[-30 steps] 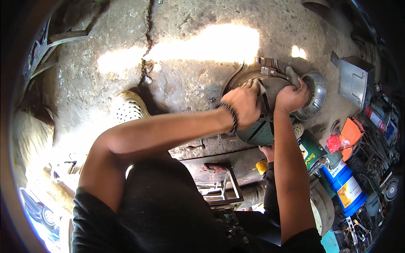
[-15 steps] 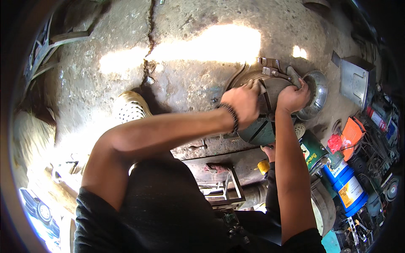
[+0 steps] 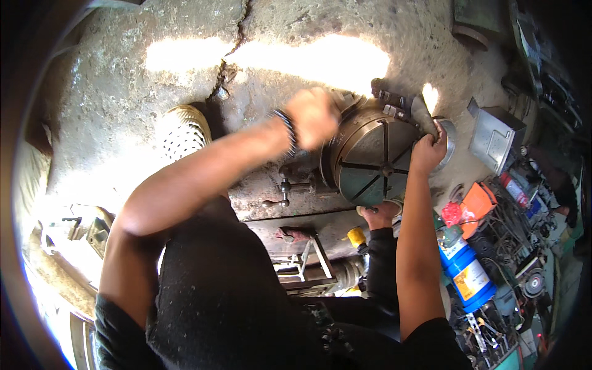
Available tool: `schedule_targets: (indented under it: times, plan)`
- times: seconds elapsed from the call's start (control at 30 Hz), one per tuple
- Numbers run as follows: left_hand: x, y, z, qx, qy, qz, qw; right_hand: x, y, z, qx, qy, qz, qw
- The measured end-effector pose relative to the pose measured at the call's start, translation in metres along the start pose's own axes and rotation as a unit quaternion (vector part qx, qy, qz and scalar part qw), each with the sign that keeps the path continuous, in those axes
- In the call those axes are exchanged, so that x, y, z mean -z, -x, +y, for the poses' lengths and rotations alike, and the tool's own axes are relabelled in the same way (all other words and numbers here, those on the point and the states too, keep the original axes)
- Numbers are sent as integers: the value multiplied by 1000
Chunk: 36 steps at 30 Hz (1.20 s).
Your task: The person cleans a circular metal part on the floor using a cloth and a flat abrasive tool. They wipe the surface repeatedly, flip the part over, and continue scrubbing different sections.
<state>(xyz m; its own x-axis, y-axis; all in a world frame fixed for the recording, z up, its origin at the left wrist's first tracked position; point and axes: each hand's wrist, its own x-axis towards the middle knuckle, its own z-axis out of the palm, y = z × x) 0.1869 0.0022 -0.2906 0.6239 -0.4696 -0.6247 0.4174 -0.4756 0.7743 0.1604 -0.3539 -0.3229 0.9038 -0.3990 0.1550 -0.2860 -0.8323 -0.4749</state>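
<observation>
A round metal plate (image 3: 365,143) with radial slots and a hub stands tilted on the floor. My left hand (image 3: 313,117), blurred by motion and wearing a dark beaded bracelet, is curled just off the plate's upper left rim. A small pale thing (image 3: 346,100) shows at its fingers, too smeared to name. My right hand (image 3: 427,151) is closed on a grey rounded bar (image 3: 422,116) at the plate's upper right. Beside that bar, a dark metal clamp block (image 3: 390,98) sits at the top rim. Left of the plate, a crank handle (image 3: 285,192) sticks out.
A metal bowl (image 3: 449,145) lies partly behind my right hand. Farther right are a metal box (image 3: 497,137), an orange thing (image 3: 478,208), a blue bucket (image 3: 465,271) and piled tools. My perforated shoe (image 3: 184,134) is at left; a metal frame (image 3: 320,256) stands below the plate.
My left hand has swung left off the plate's face, uncovering its slots and hub. My right hand stays at the grey bar. The view has shifted somewhat.
</observation>
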Motion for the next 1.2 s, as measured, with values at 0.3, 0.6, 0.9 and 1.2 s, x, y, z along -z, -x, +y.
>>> schedule_targets:
  times: [0.3,0.6,0.9,1.2]
  plan:
    - [68,28,-107,-152,-132,281,938,-15,-16,-133,350,360,-485,716]
    - [82,45,-118,-160,-277,361,876,-26,91,-160,409,295,-489,711]
    - [102,49,-132,-242,-270,416,834,16,137,-162,336,247,-634,651]
    - [101,65,-125,-81,127,378,914,13,-14,-188,335,296,-407,796]
